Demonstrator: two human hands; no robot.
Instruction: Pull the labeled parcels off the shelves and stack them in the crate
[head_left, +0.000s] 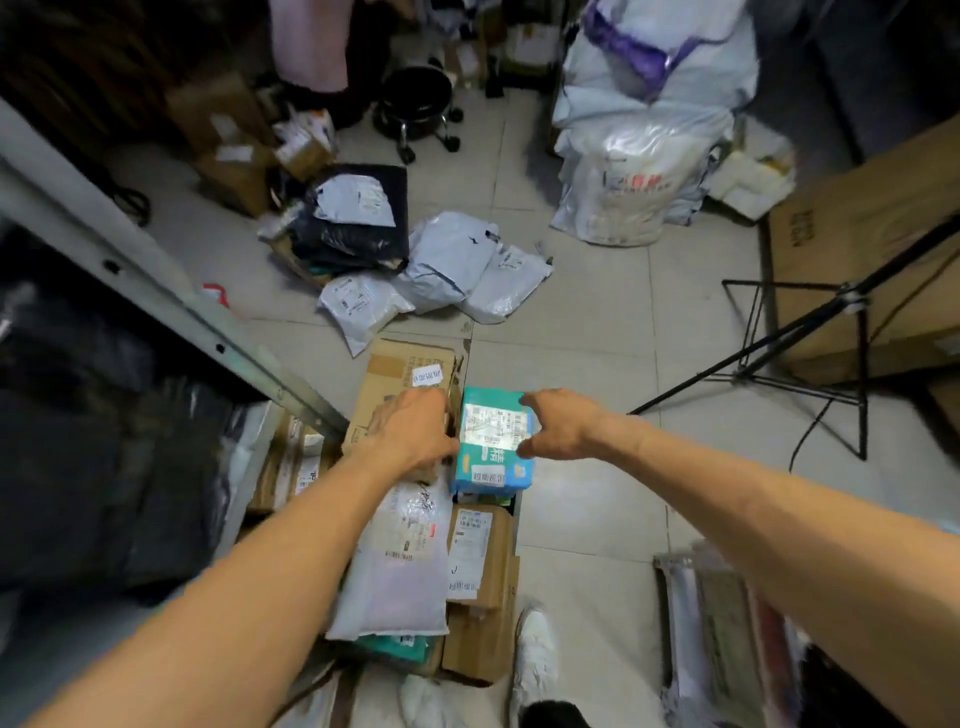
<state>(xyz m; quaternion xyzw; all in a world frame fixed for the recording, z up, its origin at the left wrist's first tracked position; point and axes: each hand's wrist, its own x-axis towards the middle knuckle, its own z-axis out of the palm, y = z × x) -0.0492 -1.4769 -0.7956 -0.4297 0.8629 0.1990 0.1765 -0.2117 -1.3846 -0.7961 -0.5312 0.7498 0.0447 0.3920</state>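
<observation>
A teal parcel (492, 460) with a white label is gripped at its sides by both hands: left hand (413, 436) curled on the left edge, right hand (558, 426) pinching the right. It is positioned over cardboard boxes (480, 571) piled on the floor beside the shelf frame (156, 270).

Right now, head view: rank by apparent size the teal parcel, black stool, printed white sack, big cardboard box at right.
1. big cardboard box
2. printed white sack
3. teal parcel and black stool: look alike; stool sits farther off, so unranked.
</observation>
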